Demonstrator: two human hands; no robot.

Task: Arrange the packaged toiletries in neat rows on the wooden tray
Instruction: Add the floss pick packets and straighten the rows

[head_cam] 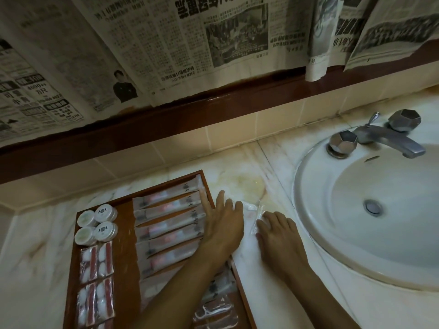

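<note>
The wooden tray (129, 211) lies on the counter at the left. It holds a column of several long toothbrush packets (166, 223), round white tubs (105, 213), cotton-swab packets (96, 260) and floss-pick packets (215, 313) near the bottom. My left hand (223, 224) lies across the tray's right rim with straight, spread fingers, one of them touching the packet ends. My right hand (278, 236) is on the counter just right of the tray, its bent fingers closed on a clear plastic packet (256, 213) whose end sticks up.
A white round sink (316, 238) with a metal tap (389, 138) fills the right side. The marble counter (240, 184) runs behind the tray to a tiled backsplash and a dark wooden ledge (166, 119). Newspaper sheets (166, 43) hang above.
</note>
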